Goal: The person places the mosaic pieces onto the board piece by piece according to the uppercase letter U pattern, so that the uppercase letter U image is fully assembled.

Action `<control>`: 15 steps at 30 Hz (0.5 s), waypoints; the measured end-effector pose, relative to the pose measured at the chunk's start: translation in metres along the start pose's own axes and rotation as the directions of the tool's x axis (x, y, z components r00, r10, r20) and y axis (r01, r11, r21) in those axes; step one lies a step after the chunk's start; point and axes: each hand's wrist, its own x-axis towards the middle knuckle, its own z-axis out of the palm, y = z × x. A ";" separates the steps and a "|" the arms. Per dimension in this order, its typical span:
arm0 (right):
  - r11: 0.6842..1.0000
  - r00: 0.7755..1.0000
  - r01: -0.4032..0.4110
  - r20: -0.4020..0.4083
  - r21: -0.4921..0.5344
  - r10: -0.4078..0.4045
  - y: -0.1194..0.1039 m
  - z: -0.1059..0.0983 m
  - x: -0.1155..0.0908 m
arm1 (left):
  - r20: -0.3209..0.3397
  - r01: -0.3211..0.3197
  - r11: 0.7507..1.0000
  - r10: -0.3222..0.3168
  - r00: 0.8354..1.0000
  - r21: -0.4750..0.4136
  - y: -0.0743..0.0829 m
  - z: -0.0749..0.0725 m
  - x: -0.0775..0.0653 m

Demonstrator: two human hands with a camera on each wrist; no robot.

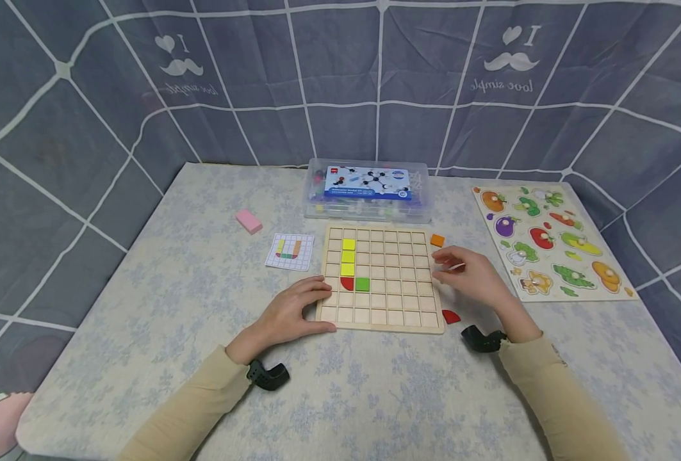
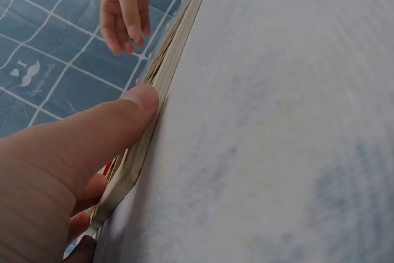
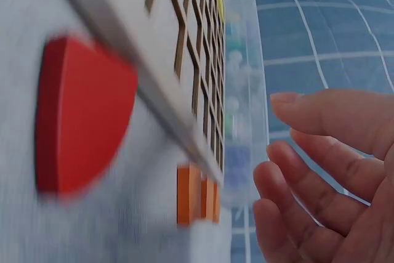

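A wooden grid board (image 1: 394,282) lies on the table. In its left part sit a column of three yellow squares (image 1: 348,257), a red quarter-round piece (image 1: 347,283) and a green square (image 1: 362,284). My left hand (image 1: 291,310) grips the board's near left corner, thumb on the front edge and fingers at the left rim. Over the right rim hovers my right hand (image 1: 469,275), fingers loosely bent with nothing between them. Close by are orange pieces (image 3: 188,195), one orange square (image 1: 437,240) beyond the fingers, and a loose red quarter-round piece (image 1: 451,317) near the front corner.
A pattern card (image 1: 290,251) lies left of the board, with a pink block (image 1: 249,221) farther back. Behind the board stands a clear plastic box (image 1: 368,208) with a molecular model label. A vegetable knob puzzle (image 1: 553,243) lies at the right.
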 end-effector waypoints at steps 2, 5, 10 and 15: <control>0.999 0.999 -0.044 -0.023 -0.025 0.043 0.005 -0.006 -0.002 | 0.001 0.001 1.000 -0.001 1.000 0.001 0.000 0.000 0.000; 0.993 0.993 -0.106 -0.050 -0.058 0.103 0.012 -0.013 -0.005 | 0.002 0.002 1.000 -0.002 1.000 0.004 0.000 0.000 0.000; 0.983 0.983 -0.171 -0.084 -0.066 0.166 0.023 -0.021 -0.009 | 0.002 0.003 1.000 -0.003 1.000 0.003 0.000 0.000 0.000; 0.976 0.973 -0.210 -0.112 -0.052 0.203 0.030 -0.024 -0.011 | 0.001 0.004 1.000 -0.004 1.000 -0.001 -0.001 0.000 0.000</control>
